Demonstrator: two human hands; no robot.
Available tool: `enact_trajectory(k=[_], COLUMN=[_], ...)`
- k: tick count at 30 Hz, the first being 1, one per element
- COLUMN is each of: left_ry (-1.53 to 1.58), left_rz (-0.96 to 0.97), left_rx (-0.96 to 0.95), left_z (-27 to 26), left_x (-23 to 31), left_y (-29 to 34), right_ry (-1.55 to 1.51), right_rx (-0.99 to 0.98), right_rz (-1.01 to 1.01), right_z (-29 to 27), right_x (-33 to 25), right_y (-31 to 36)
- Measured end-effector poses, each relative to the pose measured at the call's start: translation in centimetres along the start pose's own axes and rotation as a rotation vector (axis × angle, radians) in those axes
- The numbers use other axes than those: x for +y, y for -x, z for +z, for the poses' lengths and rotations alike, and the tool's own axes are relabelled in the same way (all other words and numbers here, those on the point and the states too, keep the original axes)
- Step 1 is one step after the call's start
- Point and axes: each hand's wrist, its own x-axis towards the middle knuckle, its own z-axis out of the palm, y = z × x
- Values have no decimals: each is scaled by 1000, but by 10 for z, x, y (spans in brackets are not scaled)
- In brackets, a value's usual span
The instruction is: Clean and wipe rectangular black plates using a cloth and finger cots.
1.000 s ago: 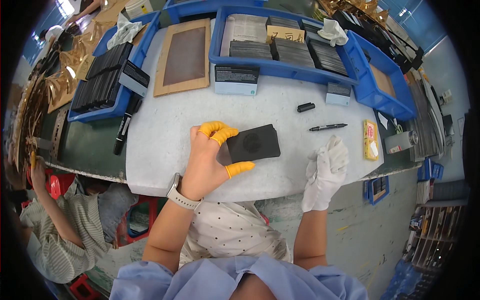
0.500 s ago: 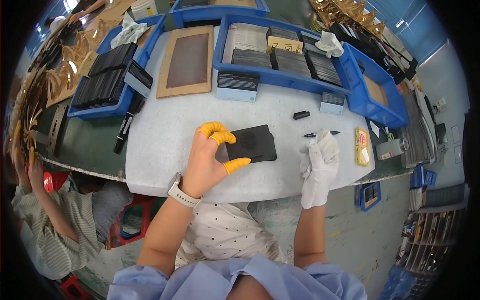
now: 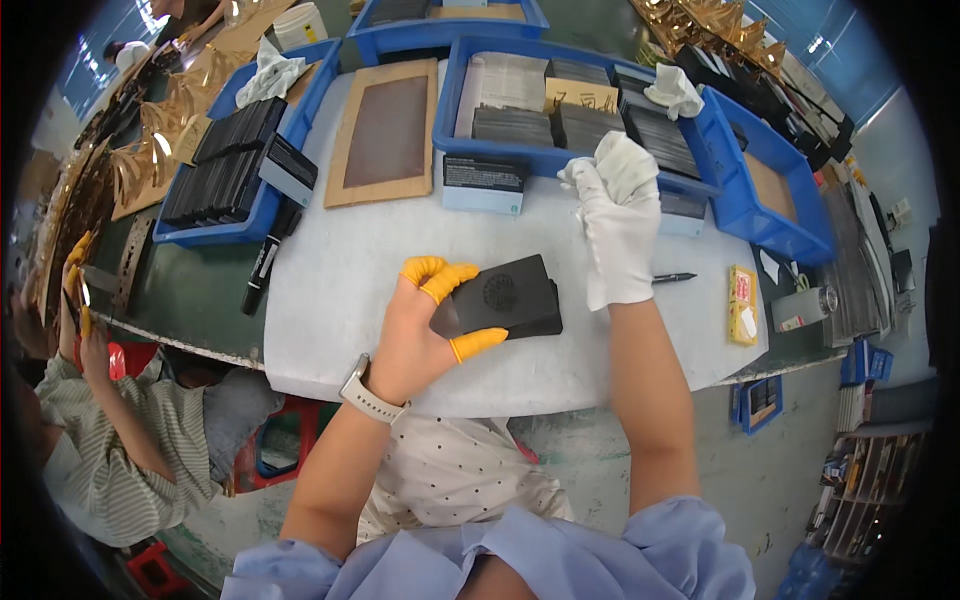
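Observation:
A small stack of flat black rectangular pieces (image 3: pixel 515 292), the top one bearing a round emblem, is pinched at its left end by my left hand (image 3: pixel 420 325). Yellow finger cots cover its thumb and two fingers. My right hand (image 3: pixel 618 240), in a white glove, is raised at the front edge of the large blue bin, with a crumpled white cloth (image 3: pixel 628 168) bunched in its fingers. Behind the glove, a black pen (image 3: pixel 676 277) partly shows on the white padded mat (image 3: pixel 340 300).
Rows of dark flat pieces fill the large blue bin (image 3: pixel 465 147) and the left blue bin (image 3: pixel 200 235). A framed brown board (image 3: pixel 385 135), a black marker (image 3: pixel 262 270) and a yellow box (image 3: pixel 742 305) lie around the mat. Another person's striped sleeve (image 3: pixel 140 420) shows at left.
My right hand has lifted the cloth away from beside the pen, up toward the large bin. The top black piece has tilted slightly in my left hand, its right end shifting up.

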Motion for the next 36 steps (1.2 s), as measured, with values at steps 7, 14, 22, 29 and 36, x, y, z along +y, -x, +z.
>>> enact_trajectory(k=[7,14,22,29,36], left_ry=[32,-88,-92,-19,42], left_rz=[87,179,210,165,146], left_rx=[-22,58,233,274,271], left_z=[7,4,1,2,-2], left_x=[-6,-5,-2,-8,-7], left_y=[0,2,9,6,5], right_ry=[69,10,413,120,192], right_rx=[-1,-48,-457,-236,-164], right_rz=[42,169,18,64,138], right_z=[-23,-15,5,-4,-10], right_x=[-2,-17,-14,0,-9], right_y=[-10,2,45,39,30])
